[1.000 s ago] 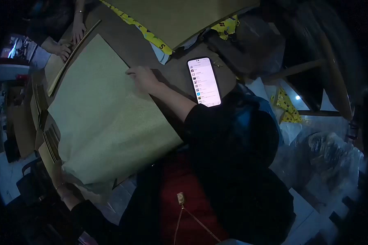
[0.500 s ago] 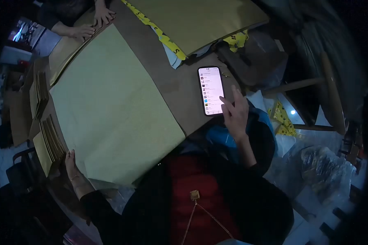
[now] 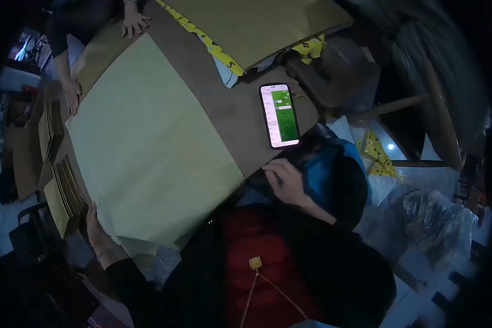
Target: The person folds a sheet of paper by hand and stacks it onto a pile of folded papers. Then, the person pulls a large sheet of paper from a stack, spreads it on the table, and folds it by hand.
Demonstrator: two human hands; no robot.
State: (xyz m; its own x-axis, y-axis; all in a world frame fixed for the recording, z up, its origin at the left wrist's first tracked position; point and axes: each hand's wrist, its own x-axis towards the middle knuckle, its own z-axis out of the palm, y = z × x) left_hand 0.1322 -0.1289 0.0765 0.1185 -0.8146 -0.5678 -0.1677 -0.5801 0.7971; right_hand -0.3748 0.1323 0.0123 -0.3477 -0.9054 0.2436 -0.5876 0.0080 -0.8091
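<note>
A large pale-yellow sheet of paper (image 3: 153, 142) lies over the brown table, its near edge drooping toward my body. My left hand (image 3: 99, 235) rests against its lower left edge, fingers stretched along the side, some partly hidden. A black-edged phone (image 3: 280, 116) lies lit on the table, showing a green panel beside a pale list. My right hand (image 3: 287, 183) is just below the phone, apart from it, with fingers loosely bent and nothing visible in them. Folded brown card pieces (image 3: 68, 191) stand left of my left hand.
Across the sheet are a co-worker's two hands (image 3: 133, 22), one at the top corner, one on the left edge. A big brown board (image 3: 295, 27) with yellow printed tape lies at the back. A blue seat (image 3: 328, 169) and clear plastic wrapping (image 3: 437, 224) are at right.
My right hand has drawn back from the phone, down and left. The phone's screen has switched from a list toward a green page. One co-worker's hand has slid down the sheet's left edge.
</note>
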